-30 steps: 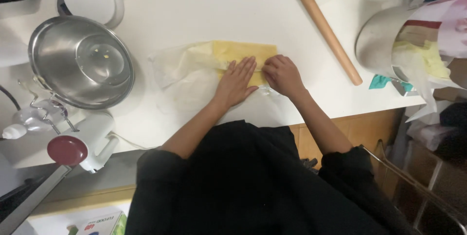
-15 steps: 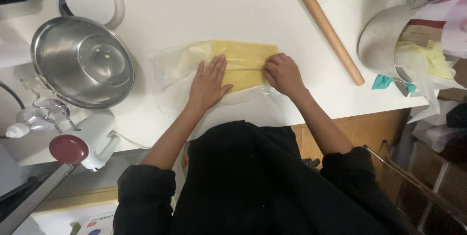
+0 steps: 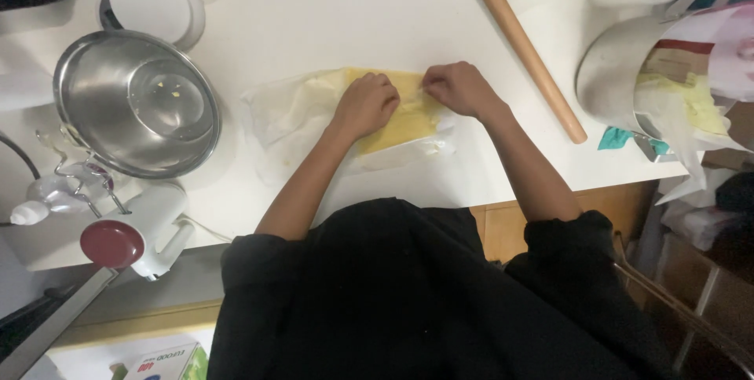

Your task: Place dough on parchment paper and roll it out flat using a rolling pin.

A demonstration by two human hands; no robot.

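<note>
A flat slab of yellow dough (image 3: 408,117) lies in clear plastic wrap (image 3: 287,113) on the white counter (image 3: 345,26). My left hand (image 3: 365,103) rests on the dough with its fingers curled, pressing down near the middle. My right hand (image 3: 459,88) sits at the dough's right end, fingers pinched on the plastic wrap's edge. Both hands are close together, almost touching. Part of the dough is hidden under them.
A steel mixing bowl (image 3: 137,101) stands at the left, on a white stand mixer (image 3: 149,227). A wooden rolling pin (image 3: 526,50) lies diagonally to the right. A steel pot (image 3: 620,73) with bags and a round white lid (image 3: 149,3) are nearby.
My left hand has moved right from the dough's left part to its middle and curled its fingers. My right hand has stayed at the right end.
</note>
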